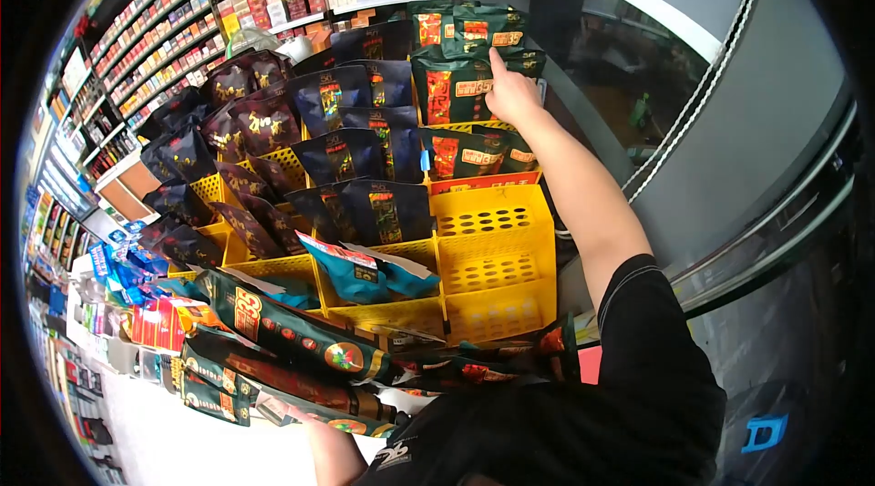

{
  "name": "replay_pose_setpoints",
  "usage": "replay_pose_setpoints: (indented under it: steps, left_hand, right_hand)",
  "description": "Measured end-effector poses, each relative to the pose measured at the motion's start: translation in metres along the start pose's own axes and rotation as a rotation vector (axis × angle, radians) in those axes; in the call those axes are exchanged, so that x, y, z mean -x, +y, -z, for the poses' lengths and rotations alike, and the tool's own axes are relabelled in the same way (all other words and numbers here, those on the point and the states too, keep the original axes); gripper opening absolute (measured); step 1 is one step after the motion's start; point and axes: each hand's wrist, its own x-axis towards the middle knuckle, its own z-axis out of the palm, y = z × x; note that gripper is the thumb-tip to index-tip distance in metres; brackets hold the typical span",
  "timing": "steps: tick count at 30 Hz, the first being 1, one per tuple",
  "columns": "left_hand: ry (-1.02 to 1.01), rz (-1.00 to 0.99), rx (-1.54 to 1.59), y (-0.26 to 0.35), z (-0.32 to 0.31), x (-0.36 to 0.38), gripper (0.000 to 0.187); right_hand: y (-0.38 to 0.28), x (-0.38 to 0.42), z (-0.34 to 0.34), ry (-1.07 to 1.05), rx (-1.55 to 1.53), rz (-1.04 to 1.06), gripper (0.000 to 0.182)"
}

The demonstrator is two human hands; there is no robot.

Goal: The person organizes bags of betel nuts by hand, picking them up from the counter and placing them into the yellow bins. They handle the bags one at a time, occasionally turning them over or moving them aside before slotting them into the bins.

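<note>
My right hand [513, 96] reaches to the back right of a yellow plastic rack. Its index finger is stretched out against the top of a dark green snack bag [456, 90]; the other fingers look bent, and no grip on the bag shows. Further green bags [469, 153] stand in the compartment in front of it. Low in the view, my left hand [310, 420] is under a stack of large dark green snack bags [283, 327] lying across the front of my body. Its fingers are mostly hidden beneath the bags.
The yellow rack [497, 254] has stepped compartments with dark blue bags [387, 213], maroon bags [251, 126] and teal bags [351, 272]. Shelves of small boxes [264, 12] line the back left. A grey panel with a glass window [620, 58] stands right.
</note>
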Motion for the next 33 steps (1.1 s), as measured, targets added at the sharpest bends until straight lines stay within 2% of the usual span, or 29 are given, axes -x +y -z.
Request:
replay_pose_setpoints:
  steps: [2,4,5,6,7,8,10,11,12,14,16,17,18,21,25,26,28,31,32,33]
  left_hand:
    - [0.123,-0.03,0.168,0.0,0.006,-0.001,0.093]
    - [0.147,-0.017,0.125,0.002,0.01,0.0,0.093]
    - [0.171,0.0,0.077,0.004,0.012,0.001,0.094]
    - [0.193,0.019,0.028,0.007,0.012,0.0,0.094]
    - [0.357,0.073,0.076,0.012,-0.002,-0.002,0.091]
    - [0.355,0.077,0.076,0.011,-0.005,-0.002,0.091]
    - [0.096,0.02,0.121,0.006,-0.01,-0.004,0.088]
    - [0.252,0.048,0.095,0.005,-0.011,-0.006,0.086]
    - [0.25,0.051,0.098,0.005,0.006,-0.009,0.086]
    - [0.213,0.076,0.088,0.004,0.014,-0.007,0.085]
    - [0.226,0.04,0.135,-0.003,0.022,-0.005,0.085]
    - [0.242,0.051,0.181,-0.002,0.009,-0.003,0.087]
    - [0.256,0.062,0.227,-0.001,-0.004,-0.001,0.088]
    - [0.29,0.025,0.248,-0.001,-0.059,0.003,0.087]
    - [0.387,-0.032,0.292,0.005,-0.091,0.029,0.085]
    - [0.413,-0.047,0.306,0.005,-0.102,0.035,0.085]
    - [0.464,-0.075,0.328,0.005,-0.135,0.041,0.084]
    - [0.517,-0.16,0.277,0.001,-0.151,0.036,0.082]
    - [0.516,-0.158,0.278,0.001,-0.133,0.031,0.082]
    - [-0.009,-0.207,0.085,0.0,-0.098,0.025,0.072]
  right_hand:
    - [-0.001,0.002,0.001,0.014,-0.021,-0.013,0.069]
    - [-0.002,0.0,0.004,0.189,-0.035,0.069,0.053]
    - [-0.002,-0.002,0.002,0.31,0.002,0.117,0.029]
    - [-0.002,-0.002,0.001,0.309,0.004,0.114,0.029]
    - [-0.005,0.001,0.006,0.397,0.039,0.169,0.025]
    - [-0.007,0.002,0.009,0.486,0.076,0.224,0.023]
    - [-0.002,-0.002,0.0,0.495,0.011,0.222,0.027]
    - [0.0,-0.003,-0.006,0.582,-0.003,0.286,0.028]
    - [0.003,-0.005,-0.01,0.668,-0.018,0.351,0.029]
    - [0.003,-0.008,-0.005,0.679,0.004,0.369,0.036]
    - [0.0,-0.014,0.002,0.624,0.044,0.339,0.042]
    - [0.001,-0.024,-0.001,0.63,0.079,0.336,0.052]
    - [0.001,-0.03,0.002,0.637,0.076,0.342,0.052]
    - [0.0,-0.043,0.012,0.098,0.062,0.231,0.06]
    - [-0.005,-0.025,0.008,0.223,0.127,0.218,0.051]
    - [0.0,-0.025,0.003,0.305,0.087,0.252,0.047]
    - [0.003,-0.028,0.006,0.297,-0.018,0.241,0.042]
    - [-0.013,-0.04,0.028,0.075,-0.09,0.025,0.043]
    - [-0.016,-0.046,0.032,0.022,-0.065,-0.02,0.046]
    - [-0.01,-0.059,0.024,0.024,-0.064,-0.022,0.046]
